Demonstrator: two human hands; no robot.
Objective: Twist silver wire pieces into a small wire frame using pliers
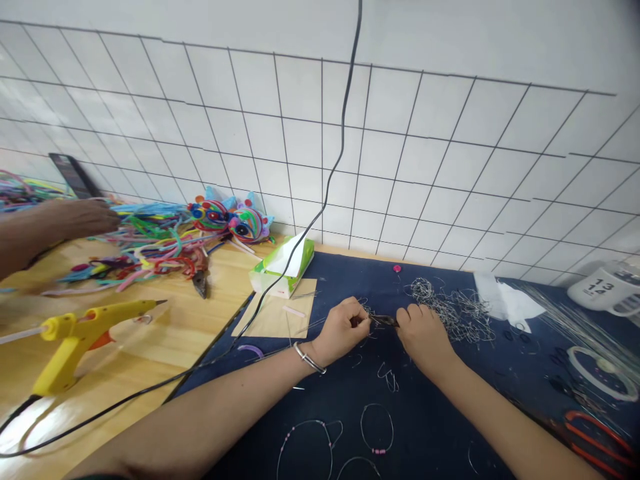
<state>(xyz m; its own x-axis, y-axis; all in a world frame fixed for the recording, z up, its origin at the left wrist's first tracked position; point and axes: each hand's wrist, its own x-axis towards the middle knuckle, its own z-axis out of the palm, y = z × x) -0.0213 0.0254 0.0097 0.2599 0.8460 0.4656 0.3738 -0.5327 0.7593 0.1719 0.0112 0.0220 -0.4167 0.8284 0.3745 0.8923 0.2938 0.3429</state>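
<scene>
In the middle of the dark blue mat (330, 387), my left hand (344, 328) pinches thin metal wire (367, 309). My right hand (423, 333) is wrapped round small dark pliers (385, 321), whose jaws point left and meet the wire at my left fingertips. The exact grip of the jaws is too small to make out. Just beyond my right hand lies a tangled heap of silvery wire pieces (460, 313). Closer to me are a bent wire piece (389, 379), a wire loop with pink beads (377, 427) and a larger beaded wire loop (306, 433).
Another person's hand (90, 217) reaches over colourful pipe cleaners (165, 250) at left. A yellow glue gun (75, 340) lies on the wooden table; its black cable (150, 390) crosses the scene. A tissue box (283, 267), white mug (605, 287) and orange-handled scissors (595, 437) surround the work area.
</scene>
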